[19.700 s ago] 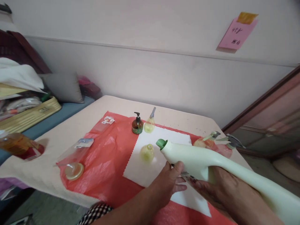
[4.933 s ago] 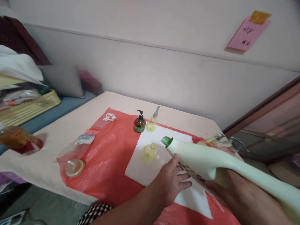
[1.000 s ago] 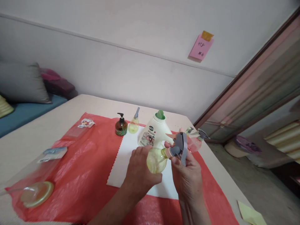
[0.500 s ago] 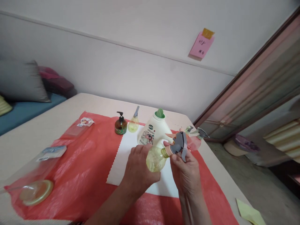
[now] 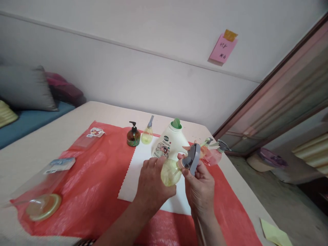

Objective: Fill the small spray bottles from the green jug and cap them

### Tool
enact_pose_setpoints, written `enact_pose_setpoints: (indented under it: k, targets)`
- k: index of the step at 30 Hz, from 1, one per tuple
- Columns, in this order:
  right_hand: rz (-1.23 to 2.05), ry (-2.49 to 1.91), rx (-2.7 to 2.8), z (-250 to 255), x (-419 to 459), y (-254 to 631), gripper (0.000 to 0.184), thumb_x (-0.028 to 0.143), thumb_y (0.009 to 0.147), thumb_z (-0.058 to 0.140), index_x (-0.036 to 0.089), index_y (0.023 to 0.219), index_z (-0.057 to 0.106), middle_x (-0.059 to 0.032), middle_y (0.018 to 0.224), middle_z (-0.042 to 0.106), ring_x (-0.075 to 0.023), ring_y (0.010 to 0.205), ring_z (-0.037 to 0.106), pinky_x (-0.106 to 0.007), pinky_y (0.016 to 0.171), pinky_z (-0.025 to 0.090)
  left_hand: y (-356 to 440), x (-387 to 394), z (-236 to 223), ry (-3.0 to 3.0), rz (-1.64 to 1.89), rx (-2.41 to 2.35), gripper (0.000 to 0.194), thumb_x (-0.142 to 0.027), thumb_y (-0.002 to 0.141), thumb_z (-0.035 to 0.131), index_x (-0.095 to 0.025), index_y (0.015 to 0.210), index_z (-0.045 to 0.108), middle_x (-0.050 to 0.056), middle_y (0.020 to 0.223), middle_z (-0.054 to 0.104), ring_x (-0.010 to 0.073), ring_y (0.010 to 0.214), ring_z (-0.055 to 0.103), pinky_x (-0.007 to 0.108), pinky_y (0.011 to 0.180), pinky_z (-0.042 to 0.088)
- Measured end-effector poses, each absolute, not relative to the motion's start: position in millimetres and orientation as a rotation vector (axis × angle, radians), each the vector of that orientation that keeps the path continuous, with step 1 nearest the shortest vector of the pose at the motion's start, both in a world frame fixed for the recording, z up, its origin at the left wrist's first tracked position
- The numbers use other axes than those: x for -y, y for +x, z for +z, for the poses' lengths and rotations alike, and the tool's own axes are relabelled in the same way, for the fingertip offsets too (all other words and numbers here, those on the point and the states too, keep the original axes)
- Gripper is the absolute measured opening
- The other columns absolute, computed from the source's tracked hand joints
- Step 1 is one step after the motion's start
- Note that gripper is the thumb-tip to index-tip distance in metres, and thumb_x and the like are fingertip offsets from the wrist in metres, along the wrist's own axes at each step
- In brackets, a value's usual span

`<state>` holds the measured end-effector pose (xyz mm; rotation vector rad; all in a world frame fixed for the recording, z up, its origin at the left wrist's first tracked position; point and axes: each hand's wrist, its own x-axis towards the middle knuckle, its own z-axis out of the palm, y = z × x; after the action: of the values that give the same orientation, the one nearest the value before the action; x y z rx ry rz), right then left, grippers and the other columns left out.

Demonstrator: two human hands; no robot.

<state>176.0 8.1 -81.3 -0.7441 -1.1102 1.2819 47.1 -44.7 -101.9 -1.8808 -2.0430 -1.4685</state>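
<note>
- Here, from where I stand, the yellow bulb bottle [image 5: 169, 174] is held between both hands, above the white sheet [image 5: 128, 186] on the worktop [image 5: 248, 205].
- Left hand [image 5: 152, 177]: grasping the round body from its left side, thumb low on the near side.
- Right hand [image 5: 201, 186]: grasping the grey spray head [image 5: 193, 160] and the pale collar [image 5: 181, 164] beneath it; the exact finger contact is partly hidden.
- Key alignment: the bottle's long axis is tilted well over, running from the body at lower left to the spray head at upper right. The neck points toward the right hand, which is the nearer of the two to the joint.
- Joint: the collar meets the neck, roughly in line with it. I cannot tell whether the thread is fully seated.
- Surroundings: the white jug [image 5: 166, 138] stands upright just beyond the hands, green spout [image 5: 176, 123] uppermost. The pink spray bottle [image 5: 214, 158] is beyond the right hand, toward the right; the amber pump bottle [image 5: 133, 138] is farther off, on the left.
</note>
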Motion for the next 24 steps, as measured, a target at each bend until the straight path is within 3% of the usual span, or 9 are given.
enact_pose_setpoints:
  k: [11, 17, 24]
  targets:
    - [1.300, -0.764, 0.883, -79, -2, 161, 0.037, 0.037, 0.062, 0.094, 0.025, 0.092, 0.076, -0.0051, 0.104, 0.080, -0.0209, 0.100, 0.073, -0.040, 0.098, 0.051, 51, 41, -106, -1.812, -1.468, 1.980, 0.070, -0.014, 0.059, 0.070, -0.021, 0.125, 0.049, 0.009, 0.109, 0.065, 0.0307, 0.102, 0.061, 0.049, 0.091, 0.052]
    - [1.325, -0.780, 0.823, -82, -5, 159, 0.041, 0.039, 0.060, 0.095, 0.023, 0.091, 0.072, -0.0047, 0.094, 0.080, -0.0198, 0.086, 0.074, -0.038, 0.086, 0.055, 54, 40, -107, -1.844, -1.496, 2.018, 0.071, -0.015, 0.057, 0.072, -0.023, 0.123, 0.047, 0.006, 0.106, 0.065, 0.0295, 0.098, 0.061, 0.048, 0.088, 0.053]
    - [1.265, -0.784, 0.782, -82, -2, 153, 0.035, 0.034, 0.063, 0.095, 0.024, 0.086, 0.070, -0.0022, 0.097, 0.080, -0.0179, 0.094, 0.074, -0.036, 0.095, 0.053, 57, 42, -104, -1.817, -1.341, 2.151, 0.066, -0.016, 0.062, 0.071, -0.022, 0.124, 0.049, 0.008, 0.105, 0.063, 0.0307, 0.100, 0.059, 0.048, 0.089, 0.052]
